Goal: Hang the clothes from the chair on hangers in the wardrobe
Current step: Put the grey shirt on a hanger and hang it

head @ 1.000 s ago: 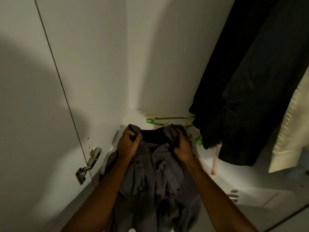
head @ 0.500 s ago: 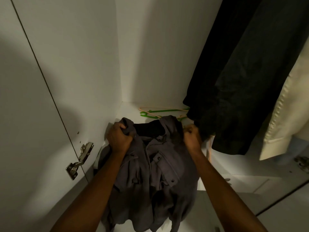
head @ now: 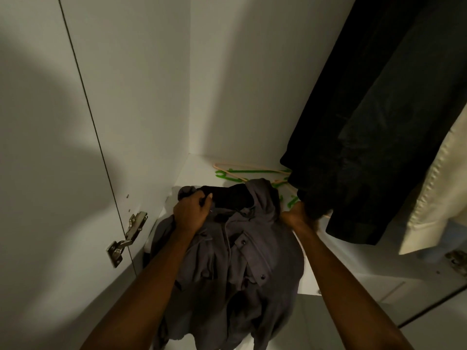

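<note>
Since 0.5 s ago my right hand (head: pixel 295 214) has travelled further right along the collar, so that its fingers now sit partly behind the hem of the hanging dark garment (head: pixel 374 147); my left hand (head: pixel 192 213) has kept its place. Nearest to me, the grey shirt (head: pixel 235 269) hangs bunched between my 2 forearms, its lower part draped over the front edge of the wardrobe floor (head: pixel 353 263). The fabric folds freely and shows a buttoned pocket flap, so I judge it light, soft and not slippery; it will sag wherever it is unsupported. My left hand grips the left side of the collar with fingers curled round the cloth. My right hand is at the right side of the collar; its fingers are hidden, so I cannot tell whether it grips or only touches. Between the 2 hands a dark inner lining (head: pixel 232 195) is exposed at the neck opening. The best holding points, in my judgement, are the 2 shoulder seams beside the collar, which spread the neck for a hanger. Beyond the shirt, loose hangers (head: pixel 242 171), green and pale, lie on the wardrobe floor. Further right hangs a cream garment (head: pixel 439 193).
</note>
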{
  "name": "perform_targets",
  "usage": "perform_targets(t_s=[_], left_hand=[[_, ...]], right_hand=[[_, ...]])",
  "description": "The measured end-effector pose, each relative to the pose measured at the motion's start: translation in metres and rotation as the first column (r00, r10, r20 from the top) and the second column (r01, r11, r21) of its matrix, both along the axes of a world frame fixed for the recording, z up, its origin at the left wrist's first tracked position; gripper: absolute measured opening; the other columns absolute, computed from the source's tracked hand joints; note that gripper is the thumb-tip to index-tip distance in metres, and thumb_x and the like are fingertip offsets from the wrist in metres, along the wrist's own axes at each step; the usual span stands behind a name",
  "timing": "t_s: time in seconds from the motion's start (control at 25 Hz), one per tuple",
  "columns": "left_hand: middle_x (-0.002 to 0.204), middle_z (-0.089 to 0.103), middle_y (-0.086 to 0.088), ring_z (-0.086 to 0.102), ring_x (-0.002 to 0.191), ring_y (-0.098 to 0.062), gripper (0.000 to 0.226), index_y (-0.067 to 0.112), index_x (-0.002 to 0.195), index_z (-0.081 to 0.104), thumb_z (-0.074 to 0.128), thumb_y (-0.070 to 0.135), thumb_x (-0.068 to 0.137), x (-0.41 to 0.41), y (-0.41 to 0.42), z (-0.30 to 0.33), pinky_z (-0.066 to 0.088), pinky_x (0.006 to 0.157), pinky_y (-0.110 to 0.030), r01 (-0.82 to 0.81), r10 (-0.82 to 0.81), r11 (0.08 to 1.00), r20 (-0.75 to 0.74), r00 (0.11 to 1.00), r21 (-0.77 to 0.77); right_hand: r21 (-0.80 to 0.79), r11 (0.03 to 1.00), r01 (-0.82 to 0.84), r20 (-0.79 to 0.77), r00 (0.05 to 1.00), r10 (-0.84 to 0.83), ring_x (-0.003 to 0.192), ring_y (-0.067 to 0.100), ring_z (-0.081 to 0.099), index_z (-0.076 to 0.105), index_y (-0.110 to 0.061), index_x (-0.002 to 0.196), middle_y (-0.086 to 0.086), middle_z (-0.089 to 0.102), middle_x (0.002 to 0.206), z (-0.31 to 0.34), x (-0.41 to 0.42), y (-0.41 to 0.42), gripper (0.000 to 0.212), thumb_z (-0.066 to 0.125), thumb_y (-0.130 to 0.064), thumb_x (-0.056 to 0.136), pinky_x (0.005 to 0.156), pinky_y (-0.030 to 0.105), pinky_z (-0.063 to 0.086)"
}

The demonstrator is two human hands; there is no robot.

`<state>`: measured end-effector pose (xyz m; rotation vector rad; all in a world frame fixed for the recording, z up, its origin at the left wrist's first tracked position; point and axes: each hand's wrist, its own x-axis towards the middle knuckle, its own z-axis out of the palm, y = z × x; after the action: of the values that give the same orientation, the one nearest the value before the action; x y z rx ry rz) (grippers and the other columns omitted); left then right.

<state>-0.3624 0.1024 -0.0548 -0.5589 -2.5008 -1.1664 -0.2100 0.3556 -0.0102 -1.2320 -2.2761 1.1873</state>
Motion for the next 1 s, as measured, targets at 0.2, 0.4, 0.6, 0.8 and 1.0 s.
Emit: perform_targets(t_s=[0.2,0.4,0.6,0.8,1.0], left_hand=[[0.086,0.066,-0.006,0.065,0.083,-0.029,0.029,0.015,0.06,0.068,0.081,0.034,0.078,-0.007,-0.002,-0.003,0.047,0.061,-0.032,-0.079,0.079,0.994,-0.005,0.997,0.08],[0.128,0.053,-0.002,0.058,0.113,-0.024,0.021,0.022,0.09,0.074,0.079,0.014,0.072,-0.009,-0.001,-0.001,0.052,0.086,-0.038,0.011,-0.018,0.999,0.148,0.989,0.048],[0.125,0.059,-0.007,0.061,0.11,-0.032,0.06,0.027,0.135,0.057,0.07,0.013,0.078,-0.007,-0.002,0.003,0.05,0.092,-0.044,0.039,-0.052,0.997,0.216,0.975,0.063],[0.104,0.07,-0.004,0.066,0.099,-0.03,0.031,0.018,0.108,0.068,0.072,0.03,0.08,-0.005,0.0,0.005,0.049,0.078,-0.034,0.007,-0.02,0.998,0.248,0.969,0.055],[0.08,0.062,0.003,0.058,0.073,-0.016,0.048,0.019,0.083,0.056,0.079,0.061,0.075,-0.004,0.0,0.004,0.047,0.064,-0.032,-0.083,0.042,0.973,0.19,0.981,0.213]], right_hand=[[-0.219,0.963,0.155,-0.082,0.981,-0.176,0.083,0.028,0.055,0.058,-0.002,0.098,0.013,0.057,0.104,0.02,0.002,-0.003,0.006,0.058,0.0,0.092,0.076,0.032,0.043],[-0.348,0.916,0.198,-0.16,0.951,-0.266,0.065,0.025,0.046,0.047,-0.007,0.077,0.007,0.042,0.071,0.026,-0.01,0.0,0.018,0.052,0.01,0.083,0.062,0.026,0.036],[-0.35,0.929,0.124,-0.066,0.986,-0.156,0.056,0.023,0.054,0.054,0.0,0.087,0.013,0.053,0.072,0.019,-0.005,0.013,0.008,0.055,0.008,0.085,0.047,0.025,0.044],[-0.458,0.873,0.167,-0.055,0.975,-0.215,0.047,0.02,0.055,0.044,-0.003,0.095,0.014,0.055,0.059,0.021,-0.002,0.02,0.028,0.034,-0.024,0.111,0.036,0.02,0.04],[-0.423,0.895,0.144,-0.002,0.987,-0.16,0.057,0.02,0.055,0.055,-0.002,0.081,0.013,0.062,0.075,0.009,0.002,0.019,0.025,0.053,-0.012,0.103,0.045,0.023,0.045]])
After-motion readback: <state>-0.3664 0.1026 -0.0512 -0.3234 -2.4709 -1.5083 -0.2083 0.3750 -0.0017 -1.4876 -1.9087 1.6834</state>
